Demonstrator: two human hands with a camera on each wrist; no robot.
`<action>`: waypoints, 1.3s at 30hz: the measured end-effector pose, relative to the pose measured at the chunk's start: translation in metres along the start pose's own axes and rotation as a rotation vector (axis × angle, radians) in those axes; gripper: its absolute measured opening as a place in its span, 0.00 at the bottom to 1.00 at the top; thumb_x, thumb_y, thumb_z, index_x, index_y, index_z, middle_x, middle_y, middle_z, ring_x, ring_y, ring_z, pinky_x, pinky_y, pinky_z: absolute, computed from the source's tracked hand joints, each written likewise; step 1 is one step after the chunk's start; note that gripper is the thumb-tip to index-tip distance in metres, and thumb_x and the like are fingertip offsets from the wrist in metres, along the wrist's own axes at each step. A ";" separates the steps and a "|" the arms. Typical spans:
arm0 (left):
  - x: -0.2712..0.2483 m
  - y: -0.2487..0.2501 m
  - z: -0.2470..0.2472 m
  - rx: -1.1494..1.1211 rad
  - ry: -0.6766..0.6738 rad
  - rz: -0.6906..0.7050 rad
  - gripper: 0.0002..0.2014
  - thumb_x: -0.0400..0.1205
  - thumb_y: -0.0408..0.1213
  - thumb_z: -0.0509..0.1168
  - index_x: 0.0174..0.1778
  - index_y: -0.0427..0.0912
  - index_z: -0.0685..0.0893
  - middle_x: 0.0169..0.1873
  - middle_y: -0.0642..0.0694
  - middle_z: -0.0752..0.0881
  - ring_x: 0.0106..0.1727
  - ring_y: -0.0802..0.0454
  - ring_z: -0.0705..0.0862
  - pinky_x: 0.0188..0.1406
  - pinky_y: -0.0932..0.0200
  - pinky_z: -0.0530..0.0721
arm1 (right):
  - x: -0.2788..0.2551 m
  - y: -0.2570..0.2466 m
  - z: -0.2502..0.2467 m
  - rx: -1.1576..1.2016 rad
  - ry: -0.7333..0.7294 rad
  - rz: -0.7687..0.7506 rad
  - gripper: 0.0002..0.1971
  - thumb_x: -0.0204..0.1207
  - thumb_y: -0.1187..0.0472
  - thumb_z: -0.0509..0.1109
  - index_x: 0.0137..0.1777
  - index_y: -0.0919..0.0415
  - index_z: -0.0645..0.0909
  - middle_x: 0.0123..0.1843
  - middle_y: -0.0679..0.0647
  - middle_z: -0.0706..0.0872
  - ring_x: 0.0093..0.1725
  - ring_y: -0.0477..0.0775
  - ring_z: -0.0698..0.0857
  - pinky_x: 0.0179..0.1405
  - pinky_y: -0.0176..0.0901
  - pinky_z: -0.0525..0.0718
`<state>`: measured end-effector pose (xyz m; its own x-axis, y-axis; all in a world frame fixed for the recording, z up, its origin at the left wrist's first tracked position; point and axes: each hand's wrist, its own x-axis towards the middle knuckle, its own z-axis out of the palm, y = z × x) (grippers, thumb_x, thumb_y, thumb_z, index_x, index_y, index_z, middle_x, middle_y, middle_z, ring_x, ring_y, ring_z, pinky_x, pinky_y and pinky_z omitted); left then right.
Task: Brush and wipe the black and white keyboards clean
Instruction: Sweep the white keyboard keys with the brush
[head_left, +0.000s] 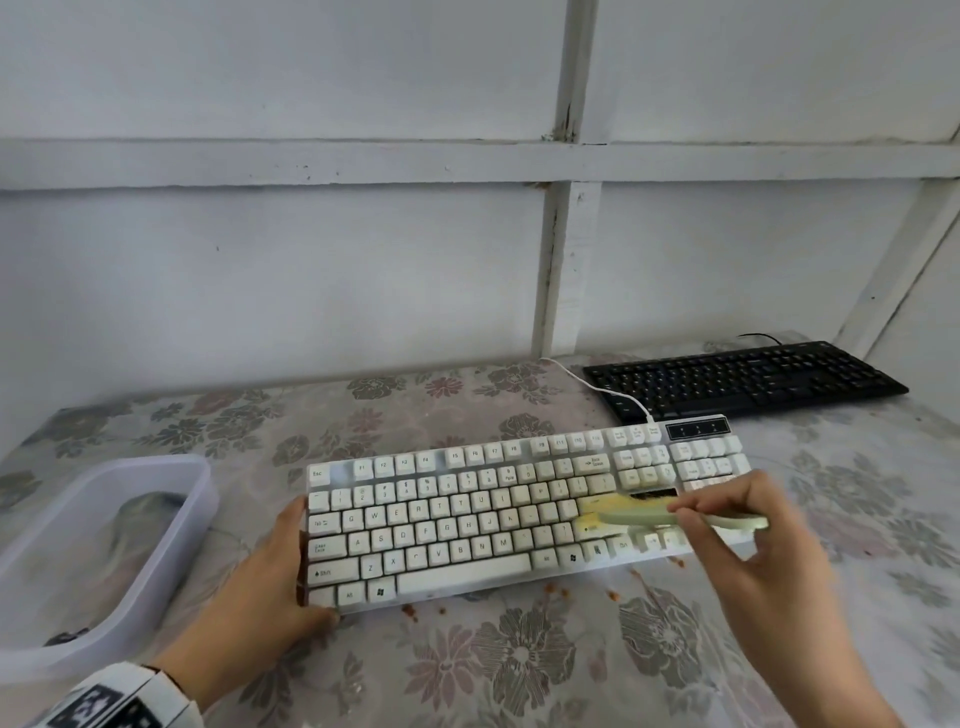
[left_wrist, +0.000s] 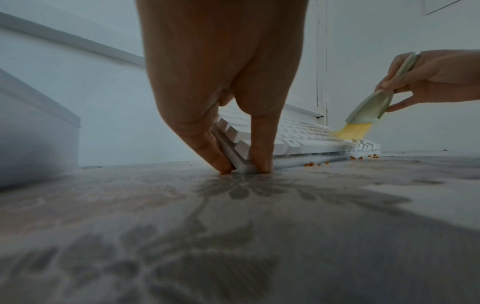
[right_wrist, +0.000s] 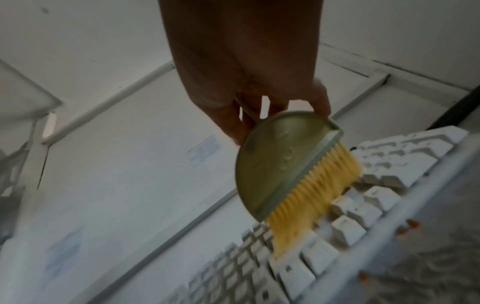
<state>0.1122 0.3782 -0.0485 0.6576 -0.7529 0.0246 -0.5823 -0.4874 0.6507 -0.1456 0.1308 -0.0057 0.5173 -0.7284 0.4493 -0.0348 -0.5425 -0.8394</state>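
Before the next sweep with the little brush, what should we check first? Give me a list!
1. Left hand holds the white keyboard steady at its left end: ok.
2. Right hand has a grip on the brush handle: ok.
3. Yellow bristles touch the keys near the right side of the letter block: ok.
4. Crumbs are off the keyboard: not ok, orange bits lie on the floral tablecloth along its front edge.
5. Black keyboard is brushed: cannot tell; it sits behind, no hand on it.
6. Cloth for wiping is ready: cannot tell; something lies in the plastic tub, unclear.
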 end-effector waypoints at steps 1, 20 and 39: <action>0.000 -0.001 0.001 -0.007 0.001 -0.003 0.47 0.63 0.38 0.78 0.62 0.76 0.52 0.61 0.75 0.68 0.62 0.64 0.76 0.52 0.70 0.74 | 0.002 0.001 -0.005 0.000 0.035 0.000 0.17 0.73 0.72 0.71 0.37 0.46 0.76 0.42 0.45 0.87 0.45 0.41 0.84 0.41 0.25 0.77; 0.000 -0.001 -0.001 -0.054 0.018 0.000 0.51 0.57 0.38 0.77 0.55 0.91 0.52 0.65 0.62 0.75 0.63 0.61 0.79 0.61 0.58 0.80 | 0.023 0.036 -0.070 -0.066 0.109 0.029 0.13 0.73 0.69 0.72 0.40 0.48 0.77 0.43 0.48 0.89 0.47 0.47 0.86 0.48 0.38 0.81; 0.001 -0.005 0.000 0.001 -0.033 -0.035 0.48 0.62 0.36 0.78 0.61 0.77 0.53 0.60 0.78 0.64 0.62 0.66 0.74 0.55 0.68 0.73 | 0.025 0.018 -0.082 0.008 0.231 0.015 0.32 0.54 0.21 0.68 0.41 0.49 0.76 0.42 0.42 0.88 0.49 0.52 0.87 0.50 0.28 0.82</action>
<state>0.1159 0.3795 -0.0521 0.6616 -0.7495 -0.0238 -0.5596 -0.5146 0.6497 -0.2039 0.0687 0.0157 0.3071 -0.8133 0.4941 -0.0336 -0.5282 -0.8485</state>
